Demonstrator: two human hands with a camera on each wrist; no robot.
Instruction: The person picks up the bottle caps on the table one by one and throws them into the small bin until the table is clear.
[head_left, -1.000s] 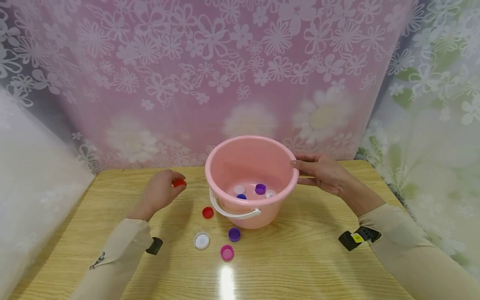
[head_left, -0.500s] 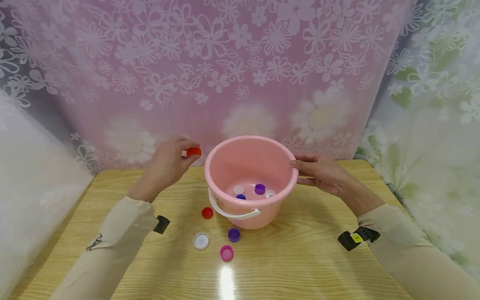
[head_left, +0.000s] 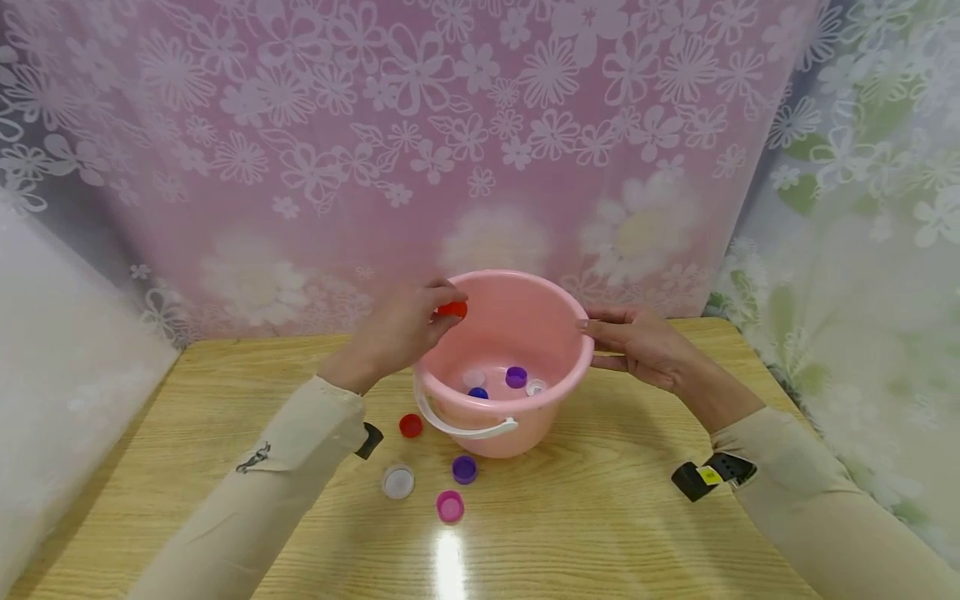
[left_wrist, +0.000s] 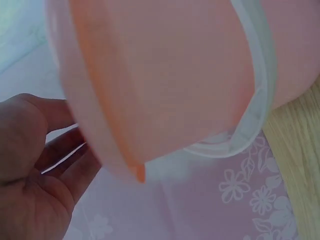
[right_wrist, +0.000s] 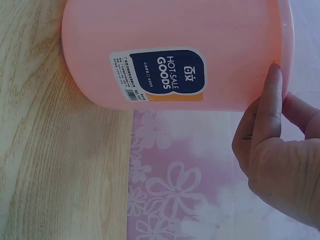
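A pink bucket (head_left: 498, 429) stands on the table with its white handle (head_left: 476, 432) hanging down at the front left. My left hand (head_left: 401, 329) pinches a red bottle cap (head_left: 453, 309) over the bucket's left rim. In the left wrist view the rim hides the cap and the fingertips. My right hand (head_left: 637, 343) grips the right rim, its thumb on top and fingers (right_wrist: 269, 105) against the outer wall. Inside the bucket lie a purple cap (head_left: 516, 377), a blue cap (head_left: 478, 392) and two whitish caps.
On the wooden table (head_left: 585, 533), in front of the bucket, lie a red cap (head_left: 411, 426), a white cap (head_left: 398, 482), a purple cap (head_left: 464, 469) and a pink cap (head_left: 450, 507). A flowered curtain (head_left: 360, 192) hangs behind the table.
My left hand has risen from low over the table and moved right with the red cap, to above the bucket's rim. The right hand keeps its grip on the rim.
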